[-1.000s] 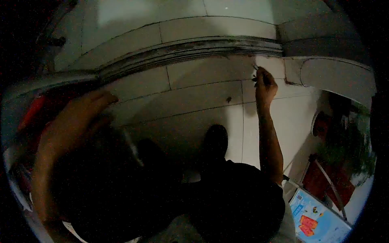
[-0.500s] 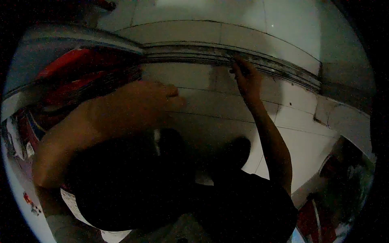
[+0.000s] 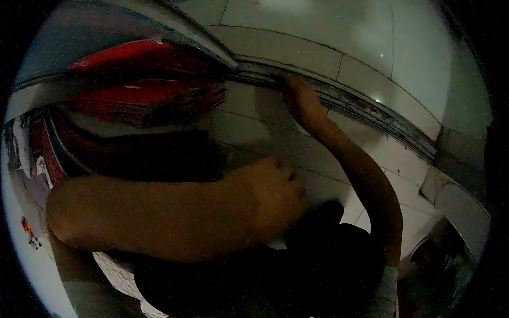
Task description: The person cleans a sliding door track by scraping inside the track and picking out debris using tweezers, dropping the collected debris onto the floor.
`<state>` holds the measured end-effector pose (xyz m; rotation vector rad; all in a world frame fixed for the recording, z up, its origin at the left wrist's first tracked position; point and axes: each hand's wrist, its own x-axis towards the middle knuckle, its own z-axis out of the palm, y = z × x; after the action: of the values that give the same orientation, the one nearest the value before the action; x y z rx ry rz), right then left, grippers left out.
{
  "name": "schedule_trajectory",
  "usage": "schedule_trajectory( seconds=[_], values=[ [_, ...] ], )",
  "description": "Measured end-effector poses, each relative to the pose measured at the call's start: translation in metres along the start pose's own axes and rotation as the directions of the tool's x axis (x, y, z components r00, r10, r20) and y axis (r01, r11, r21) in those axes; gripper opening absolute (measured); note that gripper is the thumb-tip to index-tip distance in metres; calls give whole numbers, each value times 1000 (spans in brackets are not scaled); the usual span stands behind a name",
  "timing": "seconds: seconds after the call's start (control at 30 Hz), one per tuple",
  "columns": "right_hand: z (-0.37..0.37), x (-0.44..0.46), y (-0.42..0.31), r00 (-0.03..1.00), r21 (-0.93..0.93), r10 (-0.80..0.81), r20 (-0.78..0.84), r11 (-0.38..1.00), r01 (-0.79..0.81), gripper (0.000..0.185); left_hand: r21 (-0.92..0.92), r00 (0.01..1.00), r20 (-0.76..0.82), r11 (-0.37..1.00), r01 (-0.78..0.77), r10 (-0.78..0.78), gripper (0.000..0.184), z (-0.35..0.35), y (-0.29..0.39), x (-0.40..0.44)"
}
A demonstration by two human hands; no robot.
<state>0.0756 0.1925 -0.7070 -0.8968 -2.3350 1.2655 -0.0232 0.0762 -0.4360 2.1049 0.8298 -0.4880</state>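
Observation:
My right hand (image 3: 303, 103) reaches forward to a metal floor track (image 3: 366, 108), its fingertips at the track's left part. Its fingers are pinched together, with a small dark bit at the tips that is too dim to name. My left hand (image 3: 281, 191) is nearer to me, above my dark-clothed legs (image 3: 212, 286), with the fingers curled in. Whatever it may hold is hidden. Pale floor tiles (image 3: 297, 148) lie beneath both hands.
A stack of flat red items (image 3: 159, 100) stands at the left beside a grey panel edge (image 3: 175, 32). Glossy tiles (image 3: 350, 37) continue beyond the track. A pale ledge or block (image 3: 450, 188) is at the right. The light is very dim.
My right hand has moved left along the track. My left hand has come back toward my legs and to the right. The view has turned, showing more of the red stack.

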Motion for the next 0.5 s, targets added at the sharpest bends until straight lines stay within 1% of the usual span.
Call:
schedule_trajectory(
  seconds=[0.1, 0.13, 0.2, 0.3, 0.4, 0.5],
  values=[
    [24, 19, 3, 998, -228, -68, -9, 972, 64, 46, 4, 1000, 16, 1000, 18, -18, 30, -1, 1, 2],
    [32, 24, -5, 998, -221, -52, 22, 974, 56, 47, 2, 999, 38, 999, 32, -32, 31, -7, 9, -5],
    [43, 38, 0, 995, -251, 0, 100, 968, 25, 47, -30, 998, 29, 998, 49, -48, 32, -9, 4, -6],
    [53, 49, -2, 991, -207, -117, 63, 970, 128, 50, -36, 998, 17, 998, 54, -53, 32, -13, 2, -8],
    [68, 58, 9, 987, -317, -152, 43, 935, 158, 51, -43, 998, 34, 998, 46, -45, 32, -6, 4, 2],
    [62, 54, 4, 969, -355, -244, -34, 909, 217, 49, -73, 998, 47, 997, 32, -29, 32, -1, 6, 9]
  ],
)
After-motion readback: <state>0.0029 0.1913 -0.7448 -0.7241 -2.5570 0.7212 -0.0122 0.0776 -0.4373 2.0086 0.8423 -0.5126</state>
